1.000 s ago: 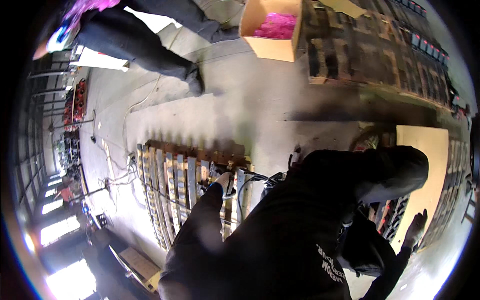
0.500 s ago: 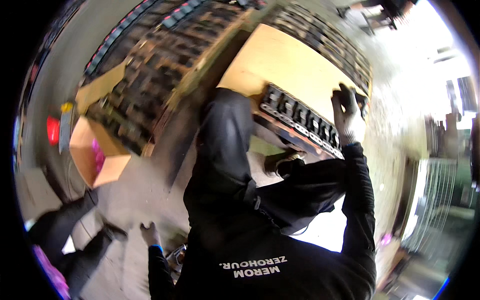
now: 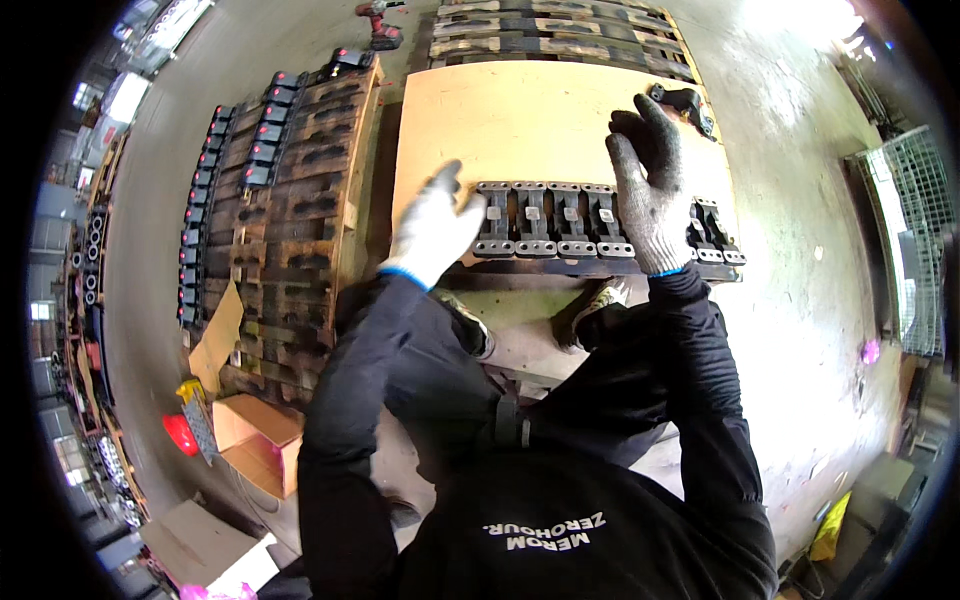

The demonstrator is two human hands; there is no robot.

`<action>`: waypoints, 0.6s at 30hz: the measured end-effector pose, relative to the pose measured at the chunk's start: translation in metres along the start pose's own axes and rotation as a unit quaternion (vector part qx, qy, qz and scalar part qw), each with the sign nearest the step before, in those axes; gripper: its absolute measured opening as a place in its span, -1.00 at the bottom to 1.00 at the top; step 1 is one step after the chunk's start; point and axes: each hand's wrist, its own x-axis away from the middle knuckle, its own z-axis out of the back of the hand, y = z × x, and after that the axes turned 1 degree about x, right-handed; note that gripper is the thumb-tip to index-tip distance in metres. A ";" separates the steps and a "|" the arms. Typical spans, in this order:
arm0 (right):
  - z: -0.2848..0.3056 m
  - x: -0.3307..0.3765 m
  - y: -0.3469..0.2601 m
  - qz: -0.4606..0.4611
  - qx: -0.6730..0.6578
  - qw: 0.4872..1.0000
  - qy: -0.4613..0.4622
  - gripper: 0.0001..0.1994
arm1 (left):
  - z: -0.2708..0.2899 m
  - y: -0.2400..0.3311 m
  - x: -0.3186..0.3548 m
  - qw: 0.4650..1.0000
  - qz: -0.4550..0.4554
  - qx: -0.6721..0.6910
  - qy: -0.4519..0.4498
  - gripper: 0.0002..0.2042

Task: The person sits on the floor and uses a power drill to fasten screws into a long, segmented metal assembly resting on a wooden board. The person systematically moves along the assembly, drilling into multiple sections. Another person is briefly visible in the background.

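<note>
Both my hands wear white knit gloves with dark grey fingers. My left hand point(image 3: 437, 228), fingers apart and holding nothing, is over the left end of a row of black metal parts point(image 3: 571, 218). These parts have flat ends with holes, and stand side by side along the near edge of a tan board point(image 3: 500, 115). Above the right half of the row hovers my right hand point(image 3: 652, 180), its fingers loosely bent, thumb apart, nothing between them; it hides some parts. Beyond it on the board lies a black tool-like object point(image 3: 684, 106), its kind unclear.
Left of the board a wooden pallet point(image 3: 300, 200) bears rows of black blocks with red spots point(image 3: 262, 140). A red and black cordless drill point(image 3: 383, 28) lies on the floor beyond. An open cardboard box point(image 3: 255, 440) and a red object point(image 3: 181, 435) are lower left.
My left hand has come up from low on the left to the row of parts. The right hand has moved left from the board's right side. My view has turned and steadied.
</note>
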 end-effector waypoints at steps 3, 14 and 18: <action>0.007 -0.004 0.000 -0.031 -0.038 0.999 0.022 -0.52 | -0.058 -0.011 -0.044 0.971 0.177 -0.111 -0.114 -0.16; -0.003 -0.024 0.002 -0.002 -0.017 1.000 0.023 -0.48 | -0.165 -0.064 -0.075 0.910 0.330 -0.138 -0.208 0.04; -0.006 -0.027 -0.001 0.007 -0.002 1.000 0.020 -0.50 | -0.165 -0.082 -0.087 0.900 0.304 -0.166 -0.266 0.08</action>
